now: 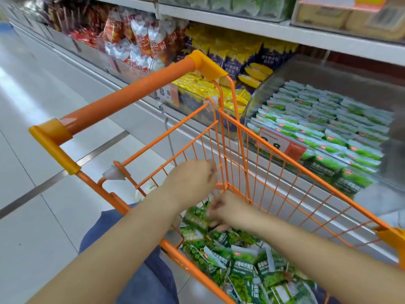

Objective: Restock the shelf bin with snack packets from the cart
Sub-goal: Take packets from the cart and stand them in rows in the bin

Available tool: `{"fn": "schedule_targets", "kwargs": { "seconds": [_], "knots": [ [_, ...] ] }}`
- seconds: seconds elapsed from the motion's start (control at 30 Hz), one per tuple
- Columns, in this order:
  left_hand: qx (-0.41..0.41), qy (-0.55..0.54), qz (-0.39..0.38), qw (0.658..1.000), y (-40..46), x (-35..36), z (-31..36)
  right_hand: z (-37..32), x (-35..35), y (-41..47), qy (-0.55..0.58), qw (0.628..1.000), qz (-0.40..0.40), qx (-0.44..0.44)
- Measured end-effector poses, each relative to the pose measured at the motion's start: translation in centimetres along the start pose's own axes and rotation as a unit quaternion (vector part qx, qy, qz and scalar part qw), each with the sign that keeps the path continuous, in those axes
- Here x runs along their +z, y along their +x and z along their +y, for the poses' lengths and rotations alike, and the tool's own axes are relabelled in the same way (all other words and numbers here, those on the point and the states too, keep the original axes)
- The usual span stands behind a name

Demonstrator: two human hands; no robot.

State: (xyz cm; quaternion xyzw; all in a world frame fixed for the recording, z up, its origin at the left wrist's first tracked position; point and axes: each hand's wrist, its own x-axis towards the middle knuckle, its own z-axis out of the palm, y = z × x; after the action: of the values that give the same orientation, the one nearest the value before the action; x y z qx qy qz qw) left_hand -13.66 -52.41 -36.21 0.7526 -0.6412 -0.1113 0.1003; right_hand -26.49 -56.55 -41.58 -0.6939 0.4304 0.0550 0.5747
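— Reaching into the orange wire shopping cart (241,137), both hands are down at its near corner. How would you do this pick well?

— The right hand (228,210) has its fingers curled onto a green plastic snack packet (196,216) at the top of the loose heap (241,266); that grip looks closed on the packet, though blur hides the fingertips. I'd pinch it by a sealed edge, lift straight up clear of the wire side, and carry it flat so it slots into the rows.

— And the left hand (192,178)?

— It hovers by the cart's wire corner, fingers curled. Whether it holds anything I cannot tell. It could steady the cart.

— Where do the packets go?

— Into the clear plastic shelf bin (328,71) just beyond the cart, where matching green packets (324,121) lie in neat overlapping rows behind a red price tag (282,144).

— How many of each?

— One cart, one target bin, two hands. The cart's packets are too jumbled to count exactly: more than a dozen, I'd judge. The bin holds several rows, well over twenty, and its back still has room.
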Motion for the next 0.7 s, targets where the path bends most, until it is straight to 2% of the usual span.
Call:
{"fn": "schedule_targets", "kwargs": {
  "seconds": [0.07, 0.17, 0.23, 0.3, 0.37, 0.43, 0.53, 0.6, 0.7],
  "knots": [
    [-0.03, -0.137, 0.061, 0.988, 0.0, -0.7, 0.4, -0.7, -2.8, -1.5, 0.119, 0.992, 0.039, -0.012],
    [-0.049, -0.223, 0.09, 0.969, -0.1, -1.3, 0.8, -0.9, -5.6, -4.8, 0.309, 0.949, 0.061, -0.012],
    [-0.065, -0.34, 0.057, 0.937, -0.2, -1.5, 1.2, -0.7, -6.5, -6.7, 0.419, 0.905, 0.072, -0.022],
    [-0.071, -0.481, 0.001, 0.874, -0.2, -1.9, 1.9, -0.4, -6.9, -8.1, 0.49, 0.866, 0.085, -0.043],
    [-0.043, -0.503, -0.045, 0.862, -0.2, -2.3, 3.0, -0.3, -7.1, -9.2, 0.535, 0.838, 0.092, -0.06],
    [-0.022, -0.506, -0.059, 0.86, -0.2, -2.4, 4.4, -0.1, -7.2, -9.9, 0.542, 0.832, 0.091, -0.076],
    [-0.016, -0.529, -0.048, 0.847, 0.1, -2.5, 6.2, 0.4, -8.0, -10.6, 0.443, 0.877, 0.16, -0.097],
    [-0.002, -0.506, -0.042, 0.861, 0.4, -2.4, 7.0, 0.9, -8.9, -11.0, 0.371, 0.893, 0.222, -0.124],
    [0.012, -0.489, -0.044, 0.871, 0.8, -2.3, 8.2, 1.2, -10.5, -12.1, 0.334, 0.893, 0.244, -0.175]
  ]
}}
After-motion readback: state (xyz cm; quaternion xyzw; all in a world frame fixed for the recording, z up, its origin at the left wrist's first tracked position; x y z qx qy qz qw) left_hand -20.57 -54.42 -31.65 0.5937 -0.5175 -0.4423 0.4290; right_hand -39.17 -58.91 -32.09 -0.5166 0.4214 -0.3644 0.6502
